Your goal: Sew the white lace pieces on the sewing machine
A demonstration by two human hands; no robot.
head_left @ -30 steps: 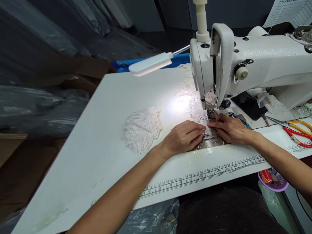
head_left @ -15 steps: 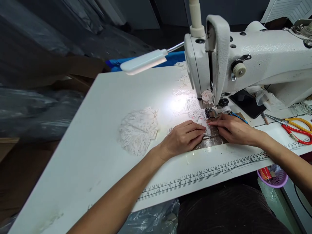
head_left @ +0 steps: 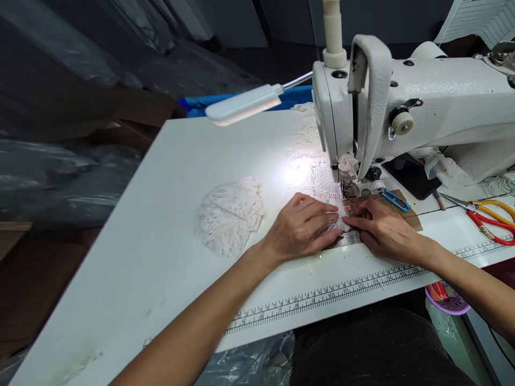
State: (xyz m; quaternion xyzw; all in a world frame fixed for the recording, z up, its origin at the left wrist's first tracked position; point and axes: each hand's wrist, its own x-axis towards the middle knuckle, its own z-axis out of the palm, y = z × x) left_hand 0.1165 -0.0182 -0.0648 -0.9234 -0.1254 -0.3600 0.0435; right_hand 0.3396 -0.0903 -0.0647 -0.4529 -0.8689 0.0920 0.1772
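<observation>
White lace (head_left: 328, 185) runs from the back of the table to the needle area of a white sewing machine (head_left: 434, 96). My left hand (head_left: 303, 225) lies flat on the lace just left of the presser foot (head_left: 345, 190), fingers stretched out and slightly apart. To its right, my right hand (head_left: 382, 228) has its index fingertip on the lace edge, with the other fingers bent beneath; the thumb side is partly hidden. A brown card (head_left: 410, 217) sits behind that hand. Farther left lies a gathered round lace piece (head_left: 231, 217).
Blue snips (head_left: 395, 199) rest on the card. Scissors with red and yellow handles (head_left: 491, 214) and a dark phone (head_left: 414, 174) are at the right. A lamp (head_left: 244, 104) hangs over the white table (head_left: 161, 257). A purple basket (head_left: 453, 304) is below the edge.
My right hand has shifted toward the front edge, baring more of the card and the blue snips. The fingers of my left hand have spread a little, and more lace shows between the hands.
</observation>
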